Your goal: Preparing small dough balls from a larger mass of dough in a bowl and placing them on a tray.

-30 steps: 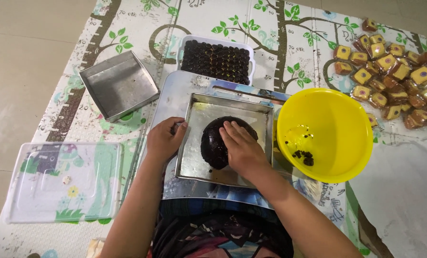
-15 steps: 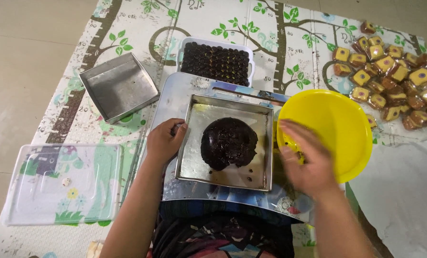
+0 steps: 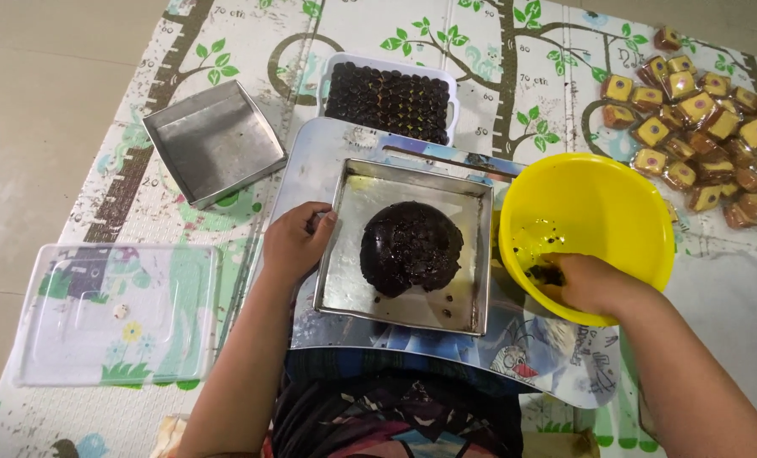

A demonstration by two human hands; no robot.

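your left hand [image 3: 298, 246] rests on the left rim of the square tin [image 3: 345, 280], fingers curled over the edge and steadying it; it grips nothing else. your right hand [image 3: 584, 284] is down inside the yellow bowl [image 3: 599, 203], fingers bent into the dark bits [image 3: 541, 273] at the bottom; whether it has closed on any of them cannot be told, since the fingertips are hidden.

count of items in view:
- one square tin in front of you, sitting on one shiny board [image 3: 319, 165]
- one dark mound [image 3: 411, 246] in the middle of that tin, round and glossy, with a few loose crumbs beside it near the lower right corner
- one yellow bowl, touching the tin's right side
- one spare tin [image 3: 213, 140], up left on the mat, well apart from your left hand
- one white tray [image 3: 391, 97] just beyond the board, packed with rows of small dark pieces; too many and too small to count
- one clear lid [image 3: 111, 314], flat on the mat to your left
- one heap of wrapped squares [image 3: 705, 127] at upper right, brown with yellow centres; roughly twenty, overlapping, so an exact count cannot be given
- one printed mat [image 3: 514, 59] under everything

the mound lies between your two hands, touched by neither
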